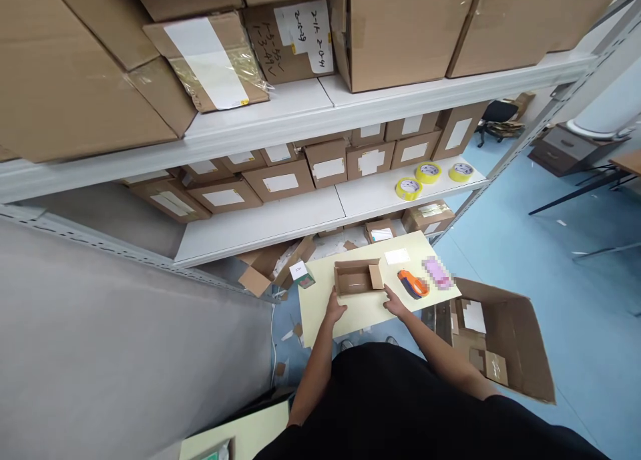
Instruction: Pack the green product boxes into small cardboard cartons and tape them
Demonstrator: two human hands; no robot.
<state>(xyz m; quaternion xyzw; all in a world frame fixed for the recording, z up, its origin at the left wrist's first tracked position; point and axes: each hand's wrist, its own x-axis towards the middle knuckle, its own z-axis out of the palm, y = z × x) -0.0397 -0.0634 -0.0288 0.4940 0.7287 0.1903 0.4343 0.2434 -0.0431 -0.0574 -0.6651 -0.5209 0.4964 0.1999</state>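
A small cardboard box sits open-topped on the pale yellow tabletop, one flap standing at its right end. My left hand holds the box at its near left corner, thumb pointing inward. At the near right corner, my right hand has its fingers against the side. To the right of the box lie an orange and dark tape dispenser, a white paper slip and a blurred pink-purple item. A small white and green box stands at the tabletop's left edge.
Shelves of labelled cartons rise beyond the table, with yellow tape rolls on the middle one. A large open carton holding smaller boxes stands at right. A grey wall bounds the left. Scraps litter the blue floor.
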